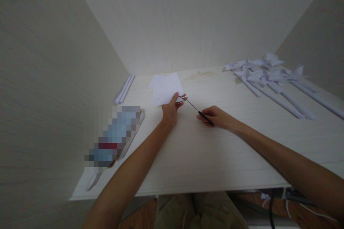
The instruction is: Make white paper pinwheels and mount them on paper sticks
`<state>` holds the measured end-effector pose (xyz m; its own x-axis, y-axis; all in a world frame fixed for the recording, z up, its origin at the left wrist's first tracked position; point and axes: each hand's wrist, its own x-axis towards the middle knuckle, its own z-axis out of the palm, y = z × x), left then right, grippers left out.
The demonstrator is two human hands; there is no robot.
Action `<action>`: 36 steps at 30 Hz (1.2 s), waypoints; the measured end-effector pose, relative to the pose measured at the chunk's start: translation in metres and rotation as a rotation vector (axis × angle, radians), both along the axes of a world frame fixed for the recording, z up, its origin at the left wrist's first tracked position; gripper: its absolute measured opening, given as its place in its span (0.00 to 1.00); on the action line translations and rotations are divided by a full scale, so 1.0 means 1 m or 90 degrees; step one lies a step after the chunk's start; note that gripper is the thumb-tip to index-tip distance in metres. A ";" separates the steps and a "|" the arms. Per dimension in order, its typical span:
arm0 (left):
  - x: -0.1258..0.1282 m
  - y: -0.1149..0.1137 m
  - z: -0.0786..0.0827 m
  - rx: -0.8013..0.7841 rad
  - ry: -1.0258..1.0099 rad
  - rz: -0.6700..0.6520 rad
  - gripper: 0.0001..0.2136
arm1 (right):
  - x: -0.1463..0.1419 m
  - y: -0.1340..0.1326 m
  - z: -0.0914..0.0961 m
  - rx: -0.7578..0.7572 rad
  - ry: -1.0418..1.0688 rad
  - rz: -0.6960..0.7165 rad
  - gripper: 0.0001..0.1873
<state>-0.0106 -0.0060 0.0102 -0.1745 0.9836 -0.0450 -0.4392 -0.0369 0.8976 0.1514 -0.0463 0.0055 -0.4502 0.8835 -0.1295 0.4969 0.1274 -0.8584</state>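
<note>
My left hand (171, 109) pinches the near edge of a white sheet of paper (166, 88) that lies on a small stack of sheets on the pale wooden table (209, 150). My right hand (215, 116) is closed on the black handles of a pair of scissors (197, 111). The thin blades point up-left and their tips reach the paper's near right corner, right beside my left thumb. Both forearms stretch over the table from its near edge.
Several folded white paper pinwheels on rolled paper sticks (271, 78) lie at the back right. Rolled paper sticks (124, 88) rest by the left wall. A blurred-out object (115, 136) lies at the left. Walls enclose the table on three sides.
</note>
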 end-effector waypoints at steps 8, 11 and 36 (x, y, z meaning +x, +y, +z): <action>0.000 -0.001 0.001 0.000 -0.002 -0.002 0.10 | 0.000 -0.001 0.001 0.001 0.004 0.003 0.23; 0.000 -0.001 0.001 0.004 -0.009 -0.003 0.10 | -0.001 -0.002 0.003 0.006 0.000 0.002 0.23; -0.002 0.001 -0.001 0.035 0.011 0.024 0.08 | -0.005 -0.003 0.000 0.004 0.086 -0.092 0.19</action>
